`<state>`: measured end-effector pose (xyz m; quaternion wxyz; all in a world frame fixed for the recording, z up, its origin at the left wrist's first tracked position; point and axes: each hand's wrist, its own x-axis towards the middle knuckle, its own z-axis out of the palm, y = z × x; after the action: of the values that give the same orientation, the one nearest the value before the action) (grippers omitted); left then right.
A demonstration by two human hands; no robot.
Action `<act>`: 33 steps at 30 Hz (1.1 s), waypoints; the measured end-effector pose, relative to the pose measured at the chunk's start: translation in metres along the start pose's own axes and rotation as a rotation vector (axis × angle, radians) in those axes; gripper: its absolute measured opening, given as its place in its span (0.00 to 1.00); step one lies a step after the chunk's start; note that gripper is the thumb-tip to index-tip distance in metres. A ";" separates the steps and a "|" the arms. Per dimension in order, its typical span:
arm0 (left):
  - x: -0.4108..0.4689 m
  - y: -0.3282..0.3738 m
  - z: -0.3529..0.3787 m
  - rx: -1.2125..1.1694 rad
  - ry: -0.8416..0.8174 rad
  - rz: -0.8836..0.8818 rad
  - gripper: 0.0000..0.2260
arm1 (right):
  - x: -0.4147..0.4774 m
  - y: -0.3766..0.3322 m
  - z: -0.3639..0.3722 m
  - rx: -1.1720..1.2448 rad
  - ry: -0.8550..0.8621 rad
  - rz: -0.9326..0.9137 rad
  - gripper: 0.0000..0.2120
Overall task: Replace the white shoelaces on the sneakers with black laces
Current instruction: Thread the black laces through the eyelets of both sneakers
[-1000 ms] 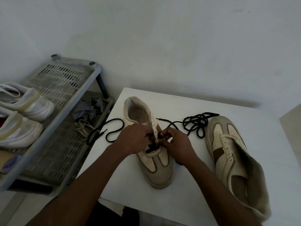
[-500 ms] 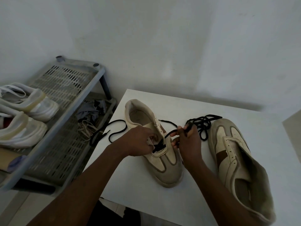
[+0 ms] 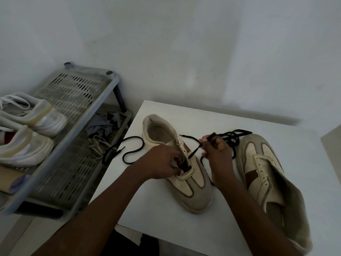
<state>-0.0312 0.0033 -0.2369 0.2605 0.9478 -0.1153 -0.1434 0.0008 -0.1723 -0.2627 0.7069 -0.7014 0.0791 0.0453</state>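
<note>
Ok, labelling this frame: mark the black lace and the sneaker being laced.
black lace [image 3: 193, 152], head view, taut stretch by the eyelet.
sneaker being laced [image 3: 199, 200], head view, toe cap.

Dim, soft, wide-angle edge distortion

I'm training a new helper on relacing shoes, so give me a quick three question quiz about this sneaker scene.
1. True or false: the second sneaker, beside the right hand, has a black lace threaded through its eyelets.
2. What does the right hand pinch? A) black lace B) white lace C) a sock
3. Which hand steadies the sneaker being laced?

Key: 1 false, its eyelets show empty. 2 A. 3 the left hand.
</note>
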 end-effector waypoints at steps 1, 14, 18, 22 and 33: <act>0.000 0.000 0.000 -0.001 -0.001 -0.007 0.14 | 0.002 -0.006 -0.002 0.112 -0.008 0.019 0.05; 0.002 0.006 -0.012 -0.403 0.434 -0.103 0.16 | -0.010 -0.067 -0.015 -0.261 -0.303 -0.218 0.15; -0.003 0.020 -0.022 -0.880 0.186 -0.138 0.19 | -0.031 -0.057 0.010 -0.685 -0.807 -0.097 0.12; 0.000 0.027 -0.023 -1.305 0.215 -0.123 0.06 | -0.032 -0.048 0.009 -0.782 -0.951 0.034 0.12; 0.001 0.025 -0.022 -1.054 0.362 -0.090 0.09 | -0.007 -0.053 -0.012 -0.023 -0.612 0.073 0.28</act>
<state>-0.0271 -0.0081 -0.2058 0.7083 0.7029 0.0593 -0.0276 0.0023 -0.1845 -0.2092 0.6879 -0.6598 -0.1129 0.2805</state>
